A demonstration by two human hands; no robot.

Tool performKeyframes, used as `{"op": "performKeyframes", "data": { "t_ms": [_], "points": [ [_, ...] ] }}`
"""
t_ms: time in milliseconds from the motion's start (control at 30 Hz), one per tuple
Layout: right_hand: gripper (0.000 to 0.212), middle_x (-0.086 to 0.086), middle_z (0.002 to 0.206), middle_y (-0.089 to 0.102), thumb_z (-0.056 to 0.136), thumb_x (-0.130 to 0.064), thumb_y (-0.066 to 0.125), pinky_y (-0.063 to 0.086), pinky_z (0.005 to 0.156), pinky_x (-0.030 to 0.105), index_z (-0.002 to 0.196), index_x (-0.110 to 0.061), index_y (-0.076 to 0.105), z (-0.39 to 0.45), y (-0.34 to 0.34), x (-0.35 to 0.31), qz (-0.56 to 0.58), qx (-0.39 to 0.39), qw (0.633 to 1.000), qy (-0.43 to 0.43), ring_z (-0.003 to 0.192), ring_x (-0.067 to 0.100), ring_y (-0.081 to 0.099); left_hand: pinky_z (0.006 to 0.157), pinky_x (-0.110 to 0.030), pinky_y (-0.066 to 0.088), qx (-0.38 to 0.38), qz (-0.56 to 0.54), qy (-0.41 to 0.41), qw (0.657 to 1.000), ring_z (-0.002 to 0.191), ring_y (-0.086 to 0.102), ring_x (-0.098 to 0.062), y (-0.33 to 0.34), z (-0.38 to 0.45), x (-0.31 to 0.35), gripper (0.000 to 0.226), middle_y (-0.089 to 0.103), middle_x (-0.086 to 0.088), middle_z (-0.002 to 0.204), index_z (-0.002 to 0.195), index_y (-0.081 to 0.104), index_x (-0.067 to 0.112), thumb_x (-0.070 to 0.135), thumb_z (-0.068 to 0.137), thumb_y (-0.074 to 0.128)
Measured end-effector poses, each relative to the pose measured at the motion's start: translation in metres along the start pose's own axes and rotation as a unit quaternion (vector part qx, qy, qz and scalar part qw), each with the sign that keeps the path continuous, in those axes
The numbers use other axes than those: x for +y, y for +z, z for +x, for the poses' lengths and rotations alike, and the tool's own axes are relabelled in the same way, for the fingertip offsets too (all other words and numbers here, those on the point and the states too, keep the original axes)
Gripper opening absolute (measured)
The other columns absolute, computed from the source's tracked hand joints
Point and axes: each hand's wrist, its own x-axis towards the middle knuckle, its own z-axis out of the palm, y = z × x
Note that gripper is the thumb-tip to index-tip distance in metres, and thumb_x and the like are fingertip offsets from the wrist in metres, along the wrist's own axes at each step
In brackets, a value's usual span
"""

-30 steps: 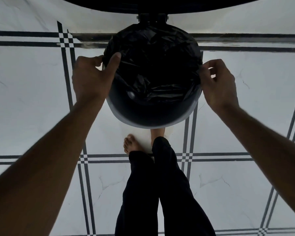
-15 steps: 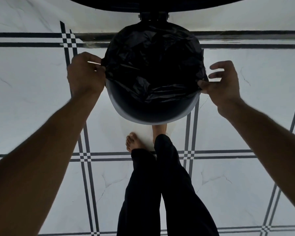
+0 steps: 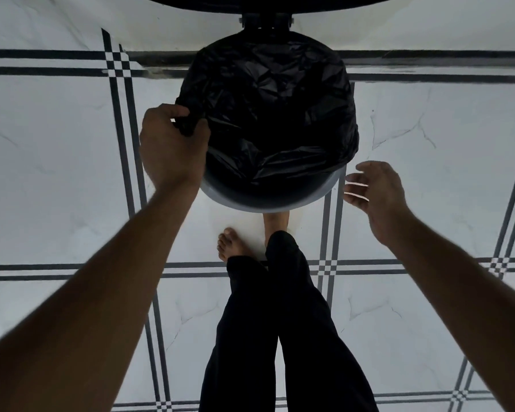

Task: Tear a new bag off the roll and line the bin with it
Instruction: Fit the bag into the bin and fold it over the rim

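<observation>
A round dark bin (image 3: 268, 200) stands on the floor in front of me, its grey near rim bare. A crumpled black bag (image 3: 268, 108) fills its mouth and drapes over the far and side rim. My left hand (image 3: 173, 144) pinches a bunched fold of the bag's edge at the bin's left side. My right hand (image 3: 372, 188) hovers just right of the bin with fingers spread and relaxed, holding nothing and apart from the bag. The bag roll is not in sight.
The bin's raised lid (image 3: 265, 1) and its hinge (image 3: 265, 22) are at the top edge. White floor tiles (image 3: 57, 144) with dark grid lines surround the bin. My bare feet (image 3: 229, 245) and dark trouser legs stand just behind the bin's near rim.
My right hand let go of the bag's right edge and dropped lower, fingers opening. My left hand moved down along the left rim, still pinching the bag.
</observation>
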Motion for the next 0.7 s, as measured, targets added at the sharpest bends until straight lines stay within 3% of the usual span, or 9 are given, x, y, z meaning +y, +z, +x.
{"op": "performKeyframes", "data": {
  "t_ms": [67, 133, 233, 367, 467, 567, 633, 700],
  "points": [
    [0.032, 0.003, 0.086, 0.061, 0.098, -0.044, 0.046, 0.052, 0.066, 0.030, 0.102, -0.014, 0.056, -0.002, 0.006, -0.004, 0.000, -0.012, 1.000, 0.012, 0.072, 0.018, 0.061, 0.082, -0.015, 0.038, -0.007, 0.009, 0.039, 0.999, 0.109, 0.061, -0.012, 0.002, -0.010, -0.003, 0.042, 0.059, 0.005, 0.127, 0.121, 0.060, 0.020, 0.030, 0.082, 0.070],
    [0.047, 0.001, 0.097, 0.066, 0.093, -0.057, 0.051, 0.055, 0.066, 0.029, 0.114, -0.015, 0.054, -0.002, 0.015, -0.008, -0.053, -0.023, 0.998, -0.008, 0.080, 0.017, 0.067, 0.085, -0.021, 0.042, -0.004, 0.021, 0.073, 0.997, 0.113, 0.058, -0.016, 0.004, -0.016, -0.005, 0.048, 0.055, 0.002, 0.131, 0.125, 0.056, 0.017, 0.026, 0.081, 0.072],
    [0.038, 0.006, 0.102, 0.066, 0.088, -0.033, 0.071, 0.059, 0.068, 0.031, 0.112, -0.013, 0.049, 0.003, 0.023, -0.008, -0.140, -0.022, 0.988, -0.062, 0.084, 0.019, 0.067, 0.084, -0.018, 0.040, 0.014, 0.023, 0.081, 0.996, 0.114, 0.058, -0.016, 0.007, -0.018, -0.007, 0.049, 0.056, 0.002, 0.131, 0.125, 0.057, 0.016, 0.029, 0.080, 0.073],
    [0.021, 0.003, 0.083, 0.068, 0.087, -0.014, 0.073, 0.061, 0.067, 0.030, 0.095, -0.011, 0.054, 0.009, 0.016, -0.009, -0.175, -0.052, 0.979, -0.095, 0.074, 0.017, 0.068, 0.069, 0.005, 0.028, 0.029, -0.005, 0.035, 0.999, 0.103, 0.063, -0.007, 0.005, -0.010, -0.006, 0.036, 0.065, 0.009, 0.120, 0.114, 0.064, 0.021, 0.037, 0.082, 0.071],
    [0.012, 0.006, 0.077, 0.070, 0.091, -0.014, 0.070, 0.062, 0.072, 0.033, 0.084, -0.008, 0.062, 0.008, 0.005, -0.009, -0.111, -0.072, 0.988, -0.076, 0.071, 0.019, 0.069, 0.064, -0.001, 0.031, 0.057, -0.021, -0.045, 0.997, 0.092, 0.067, -0.004, 0.003, 0.004, -0.004, 0.020, 0.074, 0.012, 0.101, 0.101, 0.073, 0.027, 0.034, 0.083, 0.066],
    [0.017, 0.002, 0.065, 0.069, 0.094, -0.013, 0.065, 0.062, 0.069, 0.028, 0.078, -0.008, 0.067, 0.008, -0.002, -0.006, -0.068, -0.077, 0.992, -0.076, 0.063, 0.013, 0.068, 0.068, -0.004, 0.040, 0.067, -0.062, -0.126, 0.988, 0.088, 0.068, -0.006, -0.001, 0.018, -0.003, 0.019, 0.073, 0.011, 0.088, 0.092, 0.077, 0.024, 0.018, 0.082, 0.062],
    [0.015, 0.006, 0.071, 0.069, 0.095, -0.012, 0.064, 0.060, 0.066, 0.024, 0.081, -0.006, 0.068, 0.007, -0.003, -0.004, -0.048, -0.069, 0.994, -0.068, 0.063, 0.012, 0.068, 0.070, -0.009, 0.047, 0.044, -0.079, -0.153, 0.984, 0.081, 0.068, -0.006, -0.002, 0.021, -0.006, 0.019, 0.074, 0.008, 0.085, 0.088, 0.078, 0.021, 0.013, 0.081, 0.062],
    [0.013, 0.008, 0.076, 0.069, 0.094, -0.010, 0.063, 0.060, 0.065, 0.023, 0.084, -0.005, 0.068, 0.006, -0.003, -0.002, -0.031, -0.052, 0.997, -0.052, 0.064, 0.012, 0.069, 0.068, -0.018, 0.055, 0.016, -0.094, -0.187, 0.978, 0.068, 0.063, -0.008, -0.001, 0.020, -0.008, 0.016, 0.073, 0.005, 0.077, 0.073, 0.075, 0.022, 0.018, 0.083, 0.064]
  ]
}}
